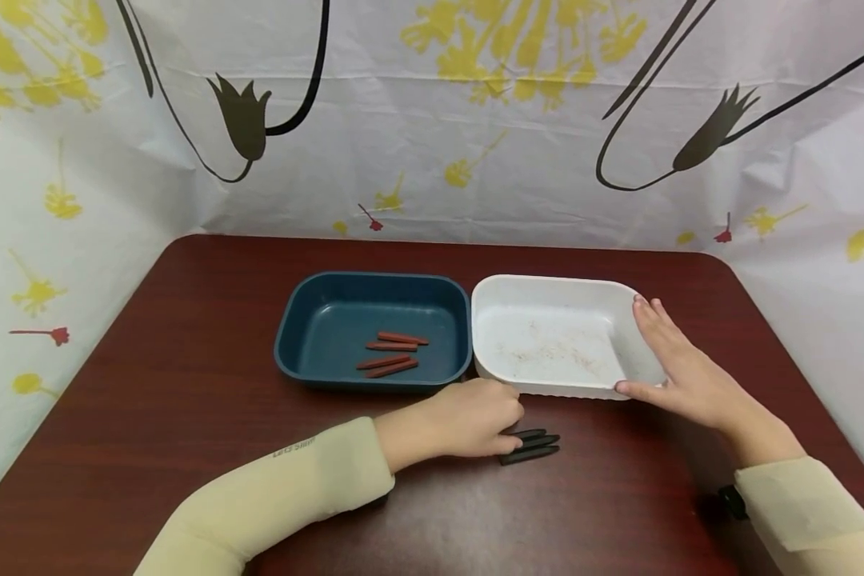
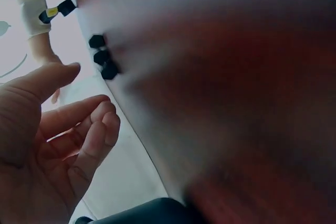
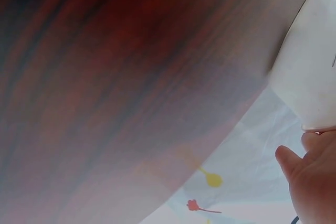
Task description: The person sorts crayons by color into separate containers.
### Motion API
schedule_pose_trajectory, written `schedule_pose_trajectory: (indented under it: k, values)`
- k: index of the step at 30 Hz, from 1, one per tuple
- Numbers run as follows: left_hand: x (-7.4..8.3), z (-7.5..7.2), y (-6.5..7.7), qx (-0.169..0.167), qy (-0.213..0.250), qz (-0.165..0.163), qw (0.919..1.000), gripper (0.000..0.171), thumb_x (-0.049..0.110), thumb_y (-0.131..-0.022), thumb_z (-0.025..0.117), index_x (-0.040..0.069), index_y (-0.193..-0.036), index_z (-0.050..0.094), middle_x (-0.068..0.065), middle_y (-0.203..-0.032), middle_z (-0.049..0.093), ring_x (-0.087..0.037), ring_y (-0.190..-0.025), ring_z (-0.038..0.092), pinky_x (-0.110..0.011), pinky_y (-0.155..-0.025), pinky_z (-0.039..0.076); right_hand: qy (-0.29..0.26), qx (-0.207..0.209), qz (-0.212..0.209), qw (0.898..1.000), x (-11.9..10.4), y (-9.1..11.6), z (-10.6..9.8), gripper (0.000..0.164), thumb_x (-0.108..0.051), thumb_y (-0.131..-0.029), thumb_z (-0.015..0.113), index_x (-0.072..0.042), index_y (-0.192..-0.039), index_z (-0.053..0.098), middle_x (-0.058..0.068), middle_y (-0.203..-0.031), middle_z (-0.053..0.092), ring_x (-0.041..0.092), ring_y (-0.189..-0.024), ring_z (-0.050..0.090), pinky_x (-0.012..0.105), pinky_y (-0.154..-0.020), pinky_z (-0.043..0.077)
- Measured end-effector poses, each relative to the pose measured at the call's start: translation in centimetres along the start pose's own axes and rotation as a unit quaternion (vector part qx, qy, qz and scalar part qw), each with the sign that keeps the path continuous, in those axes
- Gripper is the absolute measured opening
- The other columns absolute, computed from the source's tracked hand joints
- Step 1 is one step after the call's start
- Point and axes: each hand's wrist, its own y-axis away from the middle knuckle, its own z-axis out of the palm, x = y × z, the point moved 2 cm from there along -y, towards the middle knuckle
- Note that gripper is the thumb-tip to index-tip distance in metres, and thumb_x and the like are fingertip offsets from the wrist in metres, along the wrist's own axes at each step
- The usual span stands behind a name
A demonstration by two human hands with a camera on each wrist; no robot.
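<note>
Three black crayons (image 1: 531,454) lie side by side on the table in front of the two trays. My left hand (image 1: 478,420) is right at their left ends, thumb nearest them. In the left wrist view the thumb stands apart from the loosely bent fingers (image 2: 94,108), with nothing between them, and the crayons' hexagonal ends (image 2: 101,57) show just beyond. My right hand (image 1: 684,380) rests on the right end of the white tray (image 1: 547,320), fingers stretched along its rim and thumb at the front corner. Faint reddish marks show on this tray's floor.
A dark blue tray (image 1: 331,320) stands left of the white one, close against it. Several red-brown crayons (image 1: 392,346) lie inside it. The reddish-brown table (image 1: 151,400) backs onto a white sheet (image 1: 374,160) printed with flowers.
</note>
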Motion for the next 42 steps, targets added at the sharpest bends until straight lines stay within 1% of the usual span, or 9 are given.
schedule_pose_trajectory:
  k: [3, 8, 10, 15, 20, 26, 29, 36, 42]
  values:
    - [-0.1, 0.0, -0.4, -0.019, -0.009, -0.002, 0.9998, 0.024, 0.035, -0.094, 0.069, 0.018, -0.077, 0.069, 0.004, -0.085, 0.065, -0.004, -0.069, 0.056, -0.016, -0.061, 0.045, -0.003, -0.003, 0.001, 1.000, 0.0, 0.0, 0.0, 0.112, -0.034, -0.082, 0.080, -0.006, -0.160, 0.004, 0.010, -0.169, 0.000, 0.021, -0.156, -0.010, 0.010, -0.116, -0.008]
    - [0.0, 0.0, -0.6, -0.040, -0.002, -0.002, 0.9992, 0.022, 0.032, -0.093, 0.070, 0.017, -0.077, 0.069, 0.004, -0.085, 0.067, -0.005, -0.072, 0.059, -0.016, -0.063, 0.047, -0.005, -0.004, 0.004, 1.000, 0.0, 0.1, 0.1, 0.112, -0.034, -0.082, 0.079, -0.007, -0.160, 0.004, 0.010, -0.169, 0.000, 0.020, -0.156, -0.011, 0.013, -0.117, -0.008]
    - [-0.1, 0.0, -0.6, -0.040, 0.004, -0.002, 0.9992, 0.020, 0.030, -0.093, 0.070, 0.018, -0.078, 0.069, 0.004, -0.084, 0.066, -0.004, -0.072, 0.060, -0.016, -0.063, 0.047, -0.004, -0.002, 0.001, 1.000, 0.0, 0.0, 0.1, 0.112, -0.034, -0.082, 0.080, -0.006, -0.160, 0.004, 0.011, -0.169, 0.001, 0.020, -0.156, -0.010, 0.013, -0.117, -0.008]
    - [-0.3, 0.1, -0.4, -0.033, 0.040, -0.006, 0.9986, 0.012, 0.027, -0.093, 0.071, 0.019, -0.085, 0.067, 0.008, -0.083, 0.065, -0.001, -0.071, 0.056, -0.013, -0.062, 0.044, -0.009, -0.004, 0.008, 1.000, -0.1, -0.2, 0.1, 0.112, -0.034, -0.081, 0.080, -0.008, -0.160, 0.005, 0.010, -0.169, 0.002, 0.020, -0.156, -0.009, 0.012, -0.117, -0.006]
    - [-0.6, 0.1, -0.3, -0.017, 0.074, -0.013, 0.9971, 0.007, 0.022, -0.091, 0.073, 0.018, -0.087, 0.068, 0.012, -0.073, 0.060, 0.000, -0.064, 0.052, -0.012, -0.059, 0.040, -0.005, -0.001, 0.006, 1.000, -0.1, -0.4, 0.0, 0.112, -0.034, -0.080, 0.081, -0.006, -0.160, 0.007, 0.012, -0.169, 0.004, 0.020, -0.156, -0.008, 0.009, -0.116, -0.005]
    - [-0.4, -0.3, -0.3, 0.013, 0.084, 0.014, 0.9963, 0.012, 0.015, -0.088, 0.071, 0.017, -0.078, 0.066, 0.012, -0.055, 0.045, -0.001, -0.057, 0.042, -0.012, -0.054, 0.032, -0.010, 0.010, -0.004, 1.000, -0.1, -0.5, -0.1, 0.112, -0.031, -0.078, 0.083, -0.004, -0.159, 0.010, 0.015, -0.168, 0.007, 0.019, -0.156, -0.007, 0.006, -0.114, -0.004]
    - [-0.2, -0.5, -0.3, 0.016, 0.084, 0.029, 0.9959, 0.016, 0.014, -0.088, 0.070, 0.018, -0.074, 0.063, 0.011, -0.055, 0.039, -0.002, -0.057, 0.037, -0.012, -0.053, 0.028, -0.010, 0.010, -0.005, 1.000, 0.0, -0.5, -0.1, 0.113, -0.031, -0.078, 0.083, -0.004, -0.160, 0.009, 0.015, -0.168, 0.007, 0.019, -0.156, -0.006, 0.006, -0.114, -0.004]
    - [0.5, -2.0, -0.6, 0.029, 0.080, 0.047, 0.9952, 0.010, 0.014, -0.090, 0.069, 0.016, -0.081, 0.066, 0.009, -0.068, 0.052, -0.003, -0.060, 0.043, -0.011, -0.055, 0.032, -0.007, 0.007, 0.003, 1.000, 0.2, -0.4, -0.2, 0.113, -0.031, -0.078, 0.082, -0.008, -0.160, 0.007, 0.013, -0.168, 0.006, 0.018, -0.156, -0.007, 0.007, -0.115, -0.005]
    - [0.6, -2.8, -0.9, 0.042, 0.099, 0.051, 0.9929, 0.005, 0.017, -0.093, 0.068, 0.014, -0.091, 0.072, 0.008, -0.076, 0.060, -0.002, -0.066, 0.049, -0.010, -0.062, 0.038, -0.008, 0.011, -0.009, 1.000, 0.3, -0.2, -0.1, 0.113, -0.032, -0.078, 0.082, -0.005, -0.160, 0.008, 0.014, -0.168, 0.006, 0.016, -0.156, -0.008, 0.008, -0.115, -0.005]
